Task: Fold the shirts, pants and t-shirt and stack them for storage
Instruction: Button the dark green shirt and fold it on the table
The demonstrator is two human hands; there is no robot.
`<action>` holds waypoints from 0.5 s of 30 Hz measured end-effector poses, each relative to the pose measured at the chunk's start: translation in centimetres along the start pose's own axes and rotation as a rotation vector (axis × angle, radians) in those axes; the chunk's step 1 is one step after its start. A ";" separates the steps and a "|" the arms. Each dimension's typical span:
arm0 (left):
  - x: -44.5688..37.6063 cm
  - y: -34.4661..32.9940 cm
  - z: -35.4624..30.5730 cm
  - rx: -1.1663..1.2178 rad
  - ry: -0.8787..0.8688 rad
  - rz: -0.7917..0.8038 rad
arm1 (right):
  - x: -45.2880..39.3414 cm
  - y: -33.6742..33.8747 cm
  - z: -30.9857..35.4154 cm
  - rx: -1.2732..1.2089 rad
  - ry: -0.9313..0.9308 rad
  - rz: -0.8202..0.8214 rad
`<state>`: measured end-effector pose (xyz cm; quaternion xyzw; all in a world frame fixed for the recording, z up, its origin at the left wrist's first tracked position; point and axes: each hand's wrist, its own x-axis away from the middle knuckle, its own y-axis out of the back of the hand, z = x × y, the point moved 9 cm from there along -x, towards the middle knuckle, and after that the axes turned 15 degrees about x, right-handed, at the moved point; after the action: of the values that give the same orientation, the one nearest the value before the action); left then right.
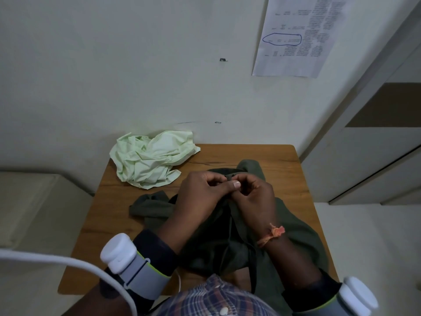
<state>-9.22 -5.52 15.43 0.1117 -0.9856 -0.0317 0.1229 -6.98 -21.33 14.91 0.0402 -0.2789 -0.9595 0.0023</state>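
Hands met at the middle of the table: the left hand (200, 192) and the right hand (252, 195) were both curled and pinching the upper edge of the dark olive shirt (298, 236), thumbs and fingertips pressed together on a small fold of cloth near what looked like its collar. What exactly sat between the fingertips, a button or only a seam, was too small and shadowed to tell. An orange thread band (272, 234) was tied round the right wrist, and each forearm wore a grey strap with a white puck-like device (119, 250); a white cable ran from the left one off the near-left edge of view.

The olive shirt lay spread and rumpled over the table's centre and right half, soft and matte, one sleeve trailing left of the hands and its lower part hidden beneath the arms and the person's plaid shirt front (218, 297). Its right side reached near the table's right edge.

The pale green garment (150, 160) sat crumpled in a loose heap at the far-left corner, thin and creased, spilling a little past the table's back and left edges, apart from the olive shirt.

The wooden table (280, 156) was brown with visible grain and rounded corners, its back edge against a plain off-white wall. Bare wood showed at the far right and along the left side. A printed paper sheet (296, 35), its text unreadable, hung on the wall above.
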 end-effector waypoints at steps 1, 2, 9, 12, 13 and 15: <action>0.0 0.1 0.2 0.016 0.004 -0.026 | 0.1 0.0 0.2 0.053 0.029 -0.012; 0.0 0.3 0.4 0.039 0.017 -0.054 | 0.2 -0.1 0.5 0.110 0.062 -0.022; -0.2 0.3 1.1 0.028 0.065 -0.125 | 0.3 -0.2 1.1 0.219 0.102 -0.027; -0.4 0.5 1.5 0.094 0.105 -0.157 | 0.1 -0.7 0.4 0.110 0.005 -0.006; -0.6 0.4 1.8 0.125 0.130 -0.155 | 0.0 -0.7 0.1 0.050 -0.037 -0.005; -0.7 0.3 2.5 0.230 0.201 -0.151 | 0.2 -0.8 -0.5 -0.106 -0.128 0.005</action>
<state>-9.19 -5.02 12.88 0.2011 -0.9544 0.0834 0.2044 -7.11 -20.86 14.06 -0.0220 -0.2273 -0.9735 -0.0111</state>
